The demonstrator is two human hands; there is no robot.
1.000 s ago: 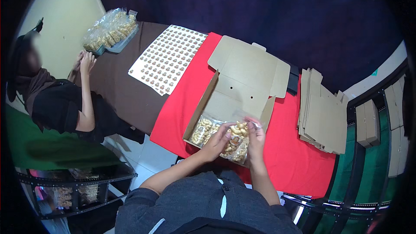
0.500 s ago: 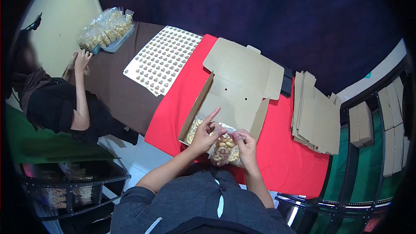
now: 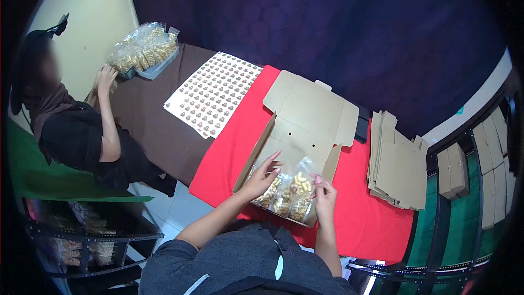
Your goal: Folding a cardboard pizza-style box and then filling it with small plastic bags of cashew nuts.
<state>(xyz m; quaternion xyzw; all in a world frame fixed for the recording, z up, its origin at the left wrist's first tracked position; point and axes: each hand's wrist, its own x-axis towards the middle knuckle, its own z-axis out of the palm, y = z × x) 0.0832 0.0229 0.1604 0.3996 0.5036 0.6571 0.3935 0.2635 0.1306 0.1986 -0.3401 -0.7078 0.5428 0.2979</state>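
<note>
An open brown cardboard box (image 3: 303, 110) lies in front of me, its lid folded back on the far side. Several clear bags of pale, curved snacks (image 3: 266, 195) sit along its near end. My right hand (image 3: 325, 192) pinches the upper right edge of a clear snack bag (image 3: 300, 182), held tilted over the others; a round sticker seems to be on its front. To the left of that bag, my left hand (image 3: 263, 179) is over the box with its fingers stretched apart and nothing in them.
Flat cardboard boxes (image 3: 401, 166) are piled at the right on the red cloth (image 3: 360, 207). Sticker sheets (image 3: 215, 94) lie on the brown cloth. Further left, a co-worker (image 3: 82, 131) handles something beside a tub of filled bags (image 3: 147, 52). Closed boxes (image 3: 453, 170) stand on a rack.
My left hand has let go of the bag and opened. The bag has moved up and right in my right hand, over the box. The whole view has shifted slightly.
</note>
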